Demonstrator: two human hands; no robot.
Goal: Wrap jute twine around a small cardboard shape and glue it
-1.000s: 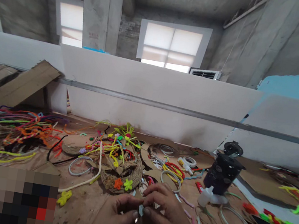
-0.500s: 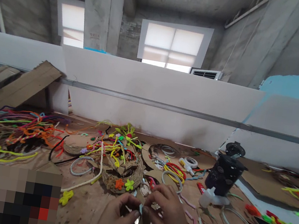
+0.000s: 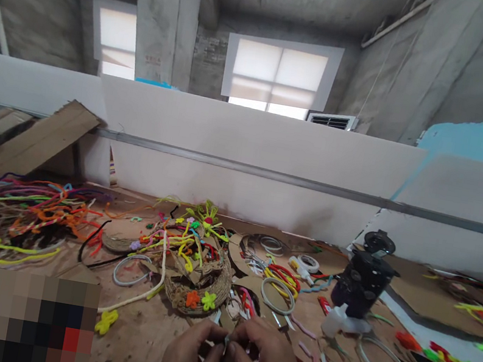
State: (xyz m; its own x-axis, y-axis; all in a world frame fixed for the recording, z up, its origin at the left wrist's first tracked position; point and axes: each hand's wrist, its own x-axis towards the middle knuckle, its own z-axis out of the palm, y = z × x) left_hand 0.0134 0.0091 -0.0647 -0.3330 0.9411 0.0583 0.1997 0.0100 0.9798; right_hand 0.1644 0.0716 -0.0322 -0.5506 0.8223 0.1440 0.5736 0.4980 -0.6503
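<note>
Both my hands meet low at the bottom middle of the view, above a brown worktable (image 3: 136, 336). My left hand (image 3: 187, 354) and my right hand (image 3: 264, 361) are closed in a pinch, fingertips together on a small pale piece (image 3: 227, 340) that is too small to name. Just beyond my fingers lies a woven rope basket shape (image 3: 205, 289) with an orange and a green pipe-cleaner flower on it and yellow pipe cleaners heaped over it. The lower parts of both hands are cut off by the frame edge.
A heap of coloured pipe cleaners (image 3: 23, 212) covers the left of the table. Wire rings (image 3: 278, 295), tape rolls (image 3: 309, 262), a small white glue bottle (image 3: 341, 321) and a black jar (image 3: 363, 285) lie right of centre. Cardboard sheets (image 3: 30, 139) lean at left; a white partition (image 3: 244, 163) backs the table.
My two hands have slipped lower and slightly closer together in the view, still pinching the small piece. The view has tilted a little; nothing on the table has shifted.
</note>
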